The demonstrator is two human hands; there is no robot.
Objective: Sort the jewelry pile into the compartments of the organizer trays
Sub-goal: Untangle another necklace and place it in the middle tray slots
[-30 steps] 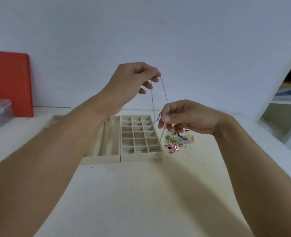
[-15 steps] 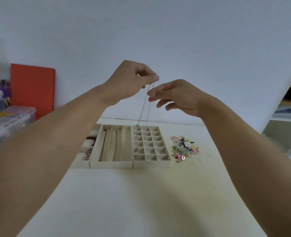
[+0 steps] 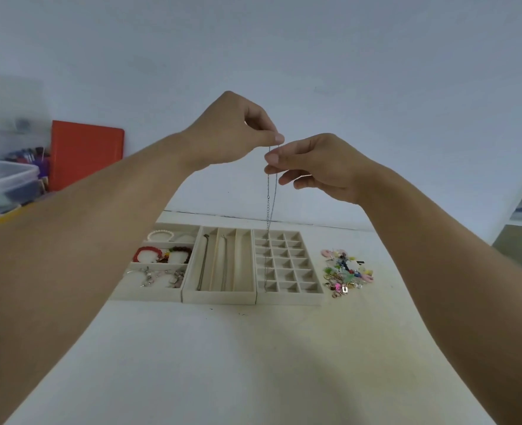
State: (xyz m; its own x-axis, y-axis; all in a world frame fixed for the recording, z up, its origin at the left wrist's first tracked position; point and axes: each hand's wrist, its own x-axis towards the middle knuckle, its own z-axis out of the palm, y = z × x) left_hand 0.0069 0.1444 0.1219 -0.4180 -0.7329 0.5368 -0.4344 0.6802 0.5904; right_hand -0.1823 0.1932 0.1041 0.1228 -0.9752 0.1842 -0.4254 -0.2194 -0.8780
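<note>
both hands are raised above the white tabletop (image 3: 253, 363), meeting in front of the pale wall. the left hand (image 3: 232, 133) pinches the top of a thin silver chain necklace (image 3: 268, 207) between thumb and forefinger, its other fingers curled in. the right hand (image 3: 314, 164) pinches the same chain just below that, thumb and forefinger tips pressed on it, with the remaining fingers loosely bent underneath. the chain hangs doubled in two near-parallel strands, its lower end showing in front of the beige grid tray with many small square compartments (image 3: 311, 294); whether it touches the tray cannot be told.

taking that grid tray as landmark: touching its left side is a beige tray with long narrow slots (image 3: 219, 297), where two thin chains lie lengthwise in separate slots. further left, touching that one, is a beige tray with wide compartments (image 3: 146, 294) holding a white bead bracelet (image 3: 160, 235), a red bead bracelet (image 3: 147, 254), a dark bead bracelet (image 3: 180, 251) and some silver pieces in the nearest section. just right of the grid tray, apart from it, lies the small colourful pile of mixed jewelry (image 3: 345, 273) on the table. far left of it, an orange flat board (image 3: 85, 151) leans against the wall beside clear plastic storage boxes (image 3: 5, 182).
</note>
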